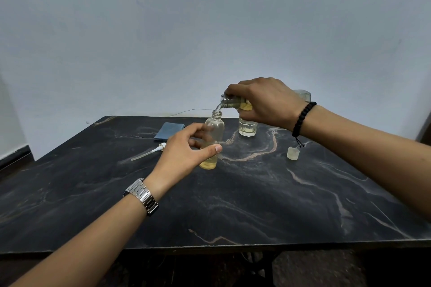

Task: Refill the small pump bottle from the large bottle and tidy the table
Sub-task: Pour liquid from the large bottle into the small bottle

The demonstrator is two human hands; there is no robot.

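Observation:
The small clear bottle (214, 133) stands upright on the black marble table (233, 205), its pump off, with a little yellow liquid at the bottom. My left hand (184, 154) wraps around its lower half. My right hand (265, 102) holds the large bottle (233, 102) tipped almost level, its neck just above the small bottle's mouth. A thin stream runs from one into the other. The large bottle's base shows behind my right wrist. The white pump head with its tube (149, 152) lies on the table left of my left hand.
A glass (247, 128) with some yellowish liquid stands behind the small bottle, under my right hand. A small translucent cap (293, 153) sits to the right. A folded blue cloth (169, 131) lies at the back left. A wall rises right behind the table.

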